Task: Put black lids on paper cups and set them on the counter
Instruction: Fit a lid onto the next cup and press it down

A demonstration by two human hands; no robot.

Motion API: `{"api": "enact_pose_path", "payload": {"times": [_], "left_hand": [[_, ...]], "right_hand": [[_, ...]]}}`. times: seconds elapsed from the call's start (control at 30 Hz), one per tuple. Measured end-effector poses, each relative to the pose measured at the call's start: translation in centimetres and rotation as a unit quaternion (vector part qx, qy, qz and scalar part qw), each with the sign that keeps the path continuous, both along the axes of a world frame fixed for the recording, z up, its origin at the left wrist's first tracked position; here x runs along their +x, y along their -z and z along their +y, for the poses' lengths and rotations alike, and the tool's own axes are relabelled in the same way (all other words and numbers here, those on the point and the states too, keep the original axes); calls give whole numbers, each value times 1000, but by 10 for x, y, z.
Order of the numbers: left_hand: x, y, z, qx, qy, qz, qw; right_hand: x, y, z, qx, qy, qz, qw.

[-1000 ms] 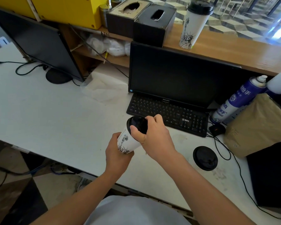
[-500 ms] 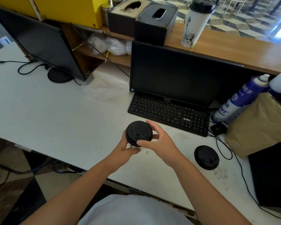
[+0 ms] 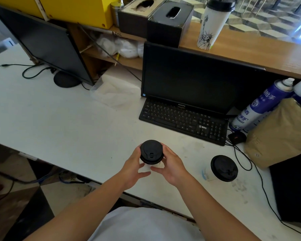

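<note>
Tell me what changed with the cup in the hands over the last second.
The cup went from tilted to upright, with its black lid facing the camera. The right hand came off the lid top to the cup's side. The left hand kept its hold. The counter cup and desk cup stayed put.

The person wears a pale grey-white top (image 3: 146, 225); both forearms are bare, with no sleeves showing.

One head-worn wide-angle view looks forward and steeply down, close over the white desk (image 3: 63, 122).
</note>
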State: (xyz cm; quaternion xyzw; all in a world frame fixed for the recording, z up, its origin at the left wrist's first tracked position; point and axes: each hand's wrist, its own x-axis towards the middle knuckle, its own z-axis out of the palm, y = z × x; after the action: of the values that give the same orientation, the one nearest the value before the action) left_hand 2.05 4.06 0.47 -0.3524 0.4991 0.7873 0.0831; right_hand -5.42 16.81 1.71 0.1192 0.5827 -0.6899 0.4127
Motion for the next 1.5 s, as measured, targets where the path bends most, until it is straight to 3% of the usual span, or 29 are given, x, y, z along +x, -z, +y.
{"api": "enact_pose_path", "payload": {"times": [0.13, 0.43, 0.73, 0.93, 1.03, 1.13, 1.23, 1.4, 1.5], "left_hand": [[-3, 6, 4, -53, -14, -16, 998], [1, 28, 8, -221, 30, 45, 974], [0, 42, -5, -396, 88, 110, 907], [-2, 31, -11, -462, 143, 144, 863], [-3, 26, -8, -478, 151, 181, 846], [-2, 22, 0, -467, 81, 165, 865], [4, 20, 14, -404, 11, 135, 904], [2, 12, 25, -267, -100, 70, 956], [-5, 12, 15, -240, -84, 43, 966]], "right_hand": [[2, 10, -1, 13, 11, 5, 1000], [2, 23, 2, 77, 3, 108, 991], [-6, 23, 5, 175, -94, 280, 939], [-6, 19, 3, 220, -122, 311, 916], [-7, 23, 3, 213, -60, 282, 933], [-2, 31, 2, 140, 59, 150, 977], [10, 36, 2, 49, 143, 54, 987], [18, 40, -1, 23, 117, 11, 993], [16, 39, 0, 32, 88, 15, 996]]}}
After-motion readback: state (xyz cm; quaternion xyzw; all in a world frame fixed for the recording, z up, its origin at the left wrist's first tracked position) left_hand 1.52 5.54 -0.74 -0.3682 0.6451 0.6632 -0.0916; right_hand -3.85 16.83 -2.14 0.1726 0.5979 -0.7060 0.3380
